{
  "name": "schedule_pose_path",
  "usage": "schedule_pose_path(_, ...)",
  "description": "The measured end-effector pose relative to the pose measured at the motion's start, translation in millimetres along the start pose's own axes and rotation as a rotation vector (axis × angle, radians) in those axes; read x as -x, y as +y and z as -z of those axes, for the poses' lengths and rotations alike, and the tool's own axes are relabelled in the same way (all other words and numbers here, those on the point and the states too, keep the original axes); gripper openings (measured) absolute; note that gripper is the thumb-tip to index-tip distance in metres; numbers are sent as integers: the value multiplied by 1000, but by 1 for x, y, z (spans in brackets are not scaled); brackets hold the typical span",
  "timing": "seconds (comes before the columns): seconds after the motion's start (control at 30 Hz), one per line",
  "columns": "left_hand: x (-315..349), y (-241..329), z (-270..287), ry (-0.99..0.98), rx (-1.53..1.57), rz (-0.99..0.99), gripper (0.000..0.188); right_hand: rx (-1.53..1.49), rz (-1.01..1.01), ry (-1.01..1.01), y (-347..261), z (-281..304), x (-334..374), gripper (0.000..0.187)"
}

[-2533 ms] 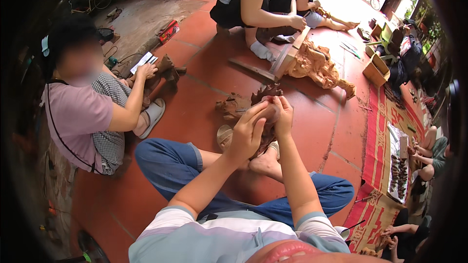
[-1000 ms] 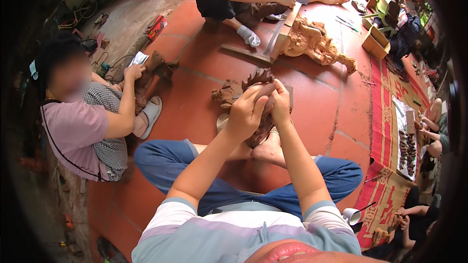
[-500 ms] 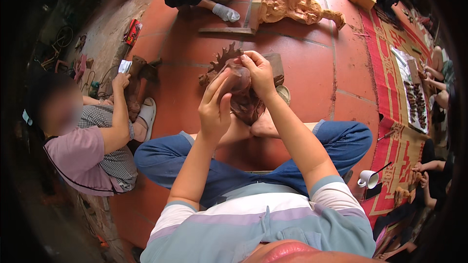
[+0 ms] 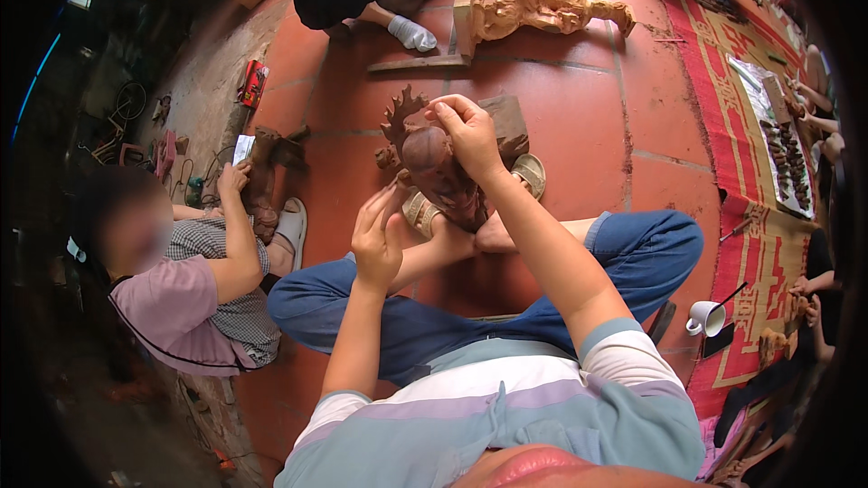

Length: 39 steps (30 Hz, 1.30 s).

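Observation:
A dark brown wooden carving (image 4: 429, 152), with a smooth rounded top and a jagged, spiky piece beside it, stands upright between my bare feet. My right hand (image 4: 470, 134) is at the carving's upper right, its fingers bent and drawn together over the rounded top. Whatever those fingers may pinch is too small to make out. Just left of the carving is my left hand (image 4: 375, 237), palm turned inward, fingers stretched and thumb apart. Its fingertips come close to the carving's side; whether they touch is unclear.
A wooden block (image 4: 504, 123) sits behind the carving, with sandals (image 4: 528, 173) around it. A pale carved figure (image 4: 538, 4) lies farther back by a wooden frame. A person (image 4: 181, 280) works at left. Right are a patterned mat (image 4: 714, 117) and white mug (image 4: 705, 317).
My left hand has drawn back and down from the carving, uncovering its rounded top. The right hand has shifted slightly, and the whole view has moved a little.

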<state>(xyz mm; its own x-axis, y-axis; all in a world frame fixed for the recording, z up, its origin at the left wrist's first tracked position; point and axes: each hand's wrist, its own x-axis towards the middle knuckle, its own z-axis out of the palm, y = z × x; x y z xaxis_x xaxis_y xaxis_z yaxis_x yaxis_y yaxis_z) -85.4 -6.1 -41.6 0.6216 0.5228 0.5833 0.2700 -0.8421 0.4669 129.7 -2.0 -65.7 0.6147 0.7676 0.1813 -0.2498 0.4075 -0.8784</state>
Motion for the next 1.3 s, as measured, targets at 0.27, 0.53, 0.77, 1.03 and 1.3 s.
schedule_pose_path(0.27,43,32,-4,194,920,832,31,-84,39,193,-25,35,87,19)
schedule_pose_path(0.53,41,77,-46,-17,1560,1106,19,-281,-355,-156,-21,53,191,44)
schedule_pose_path(0.77,42,63,-51,80,930,695,25,-49,92,23,-58,59,135,20)
schedule_pose_path(1.03,-70,39,-5,300,825,267,27,965,841,-394,-85,4,50,41)
schedule_pose_path(1.3,-95,31,-30,9,543,25,32,664,222,-140,-31,95,86,28)
